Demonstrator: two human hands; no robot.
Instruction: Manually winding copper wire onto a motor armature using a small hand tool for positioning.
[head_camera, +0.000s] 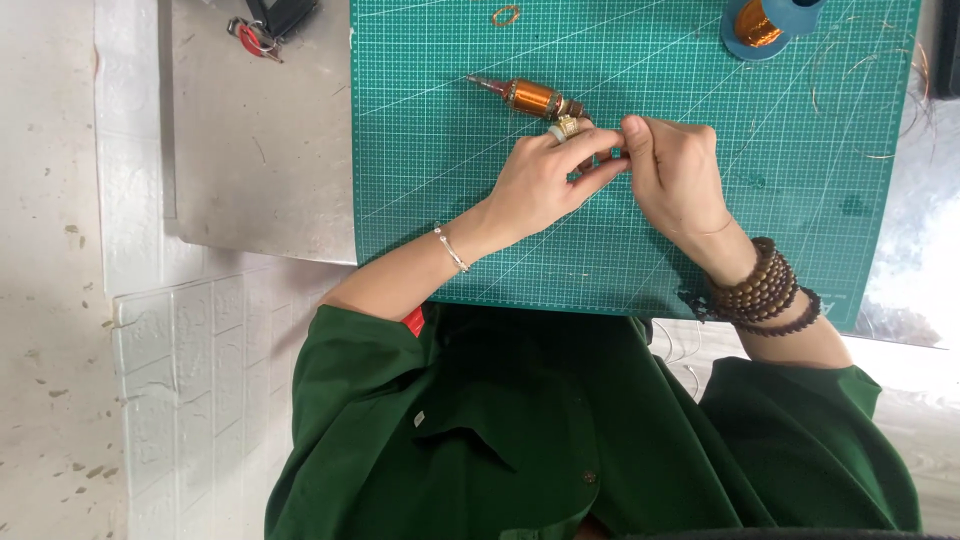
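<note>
Both hands meet over the green cutting mat (450, 200). My left hand (545, 180) and my right hand (672, 170) pinch a tiny piece between their fingertips; it is too small to tell what it is, perhaps fine wire. A large ring sits on a left finger. Just beyond the left hand lies a small motor rotor (530, 97) wound with copper wire, its shaft pointing left. The left wrist wears a thin bracelet, the right wrist several brown bead bracelets.
A blue spool of copper wire (765, 22) stands at the mat's far right, with loose wire loops (880, 90) beside it. A small wire ring (506, 15) lies at the far edge. Red-handled pliers (255, 38) rest on the metal table (260, 150).
</note>
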